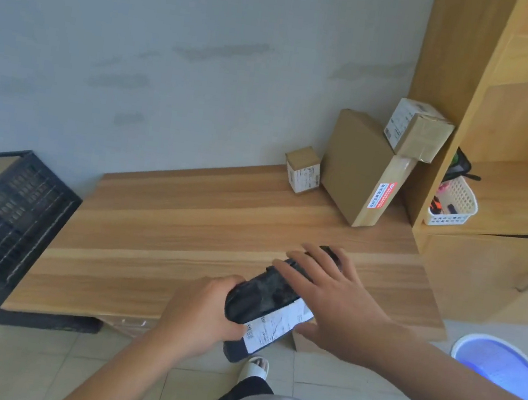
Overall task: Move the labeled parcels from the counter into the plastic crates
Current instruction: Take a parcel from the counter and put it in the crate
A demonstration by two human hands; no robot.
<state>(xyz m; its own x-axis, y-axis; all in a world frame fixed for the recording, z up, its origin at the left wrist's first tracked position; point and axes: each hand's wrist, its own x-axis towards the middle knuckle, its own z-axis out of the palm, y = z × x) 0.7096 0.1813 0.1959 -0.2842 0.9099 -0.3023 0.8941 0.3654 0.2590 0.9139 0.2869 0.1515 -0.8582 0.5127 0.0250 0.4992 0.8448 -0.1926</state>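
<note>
Both hands on the black poly parcel (263, 300) at the near worktop (183, 239) edge, about 6 o'clock in my view. Left hand (205, 306) grips its left end, fingers curled round; right hand (327, 298) lies flat across the top, fingers straight, thumb under the label side. Parcel overhangs the edge, white label up. Soft bag, likely to sag: I'd keep the left grip and support from below before swinging it to the black crate (8, 216) at 9 o'clock. Three cardboard boxes (357, 171) wait at 2 o'clock, well apart.
</note>
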